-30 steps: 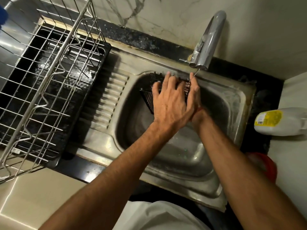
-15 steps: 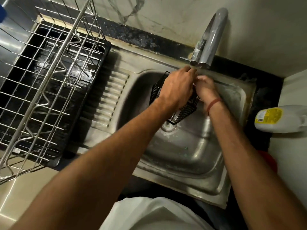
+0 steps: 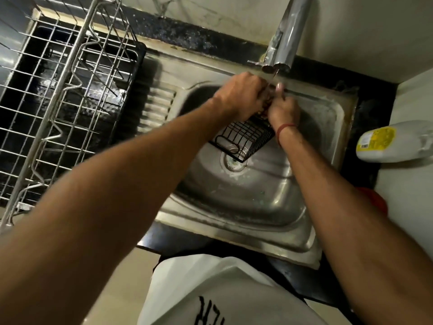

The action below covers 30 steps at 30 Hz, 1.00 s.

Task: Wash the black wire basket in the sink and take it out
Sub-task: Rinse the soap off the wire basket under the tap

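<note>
The step in hand looks like rinsing: the black wire basket [image 3: 243, 139] hangs tilted over the bowl of the stainless steel sink [image 3: 328, 127], its upper end raised to the far edge of the bowl under the chrome tap spout [image 3: 284, 41], its lower end above the round drain [image 3: 234, 164]. A thin stream of water falls from the spout onto the spot where the two hands meet. To do it well, I judge the basket should be turned slowly so the narrow stream reaches every wire, not only the top rim, and kept low inside the bowl so splashes stay off the dark counter. The wet wire may be slippery, so a firm hold at the rim matters before any lift out.

The left hand [image 3: 241, 95] curls over the upper end of the basket, fingers bent round it, apparently grasping the rim. The right hand [image 3: 283, 109], with a red thread at the wrist, is bunched against the same end with its thumb raised; it seems to pinch the wire, though the fingers are hidden behind the left hand and blurred.
</note>
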Each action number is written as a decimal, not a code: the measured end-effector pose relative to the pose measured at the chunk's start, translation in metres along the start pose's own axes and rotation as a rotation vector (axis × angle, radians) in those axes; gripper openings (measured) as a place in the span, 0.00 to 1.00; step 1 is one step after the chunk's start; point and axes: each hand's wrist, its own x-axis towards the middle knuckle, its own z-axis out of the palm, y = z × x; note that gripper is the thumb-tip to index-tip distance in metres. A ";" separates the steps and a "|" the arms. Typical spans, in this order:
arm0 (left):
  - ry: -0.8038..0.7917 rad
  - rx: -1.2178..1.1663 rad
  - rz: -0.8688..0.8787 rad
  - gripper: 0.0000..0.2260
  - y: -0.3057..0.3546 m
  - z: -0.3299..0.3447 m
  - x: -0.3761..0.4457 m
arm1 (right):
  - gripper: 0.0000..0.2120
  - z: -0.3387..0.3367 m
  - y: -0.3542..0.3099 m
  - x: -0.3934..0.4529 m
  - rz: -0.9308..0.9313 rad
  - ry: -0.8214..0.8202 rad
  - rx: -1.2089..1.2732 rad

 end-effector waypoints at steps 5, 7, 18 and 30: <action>0.015 0.099 -0.028 0.17 -0.013 0.002 -0.005 | 0.35 0.000 0.001 -0.004 -0.074 0.083 0.002; 0.067 0.094 -0.208 0.19 -0.011 0.005 -0.003 | 0.32 -0.005 -0.002 -0.006 -0.084 0.112 -0.058; 0.069 -0.020 -0.487 0.15 0.008 0.013 0.004 | 0.25 0.005 -0.005 -0.052 -0.439 0.256 -0.211; -0.321 -0.444 -0.355 0.15 0.007 -0.002 0.020 | 0.26 -0.005 0.016 -0.042 -0.483 0.268 -0.166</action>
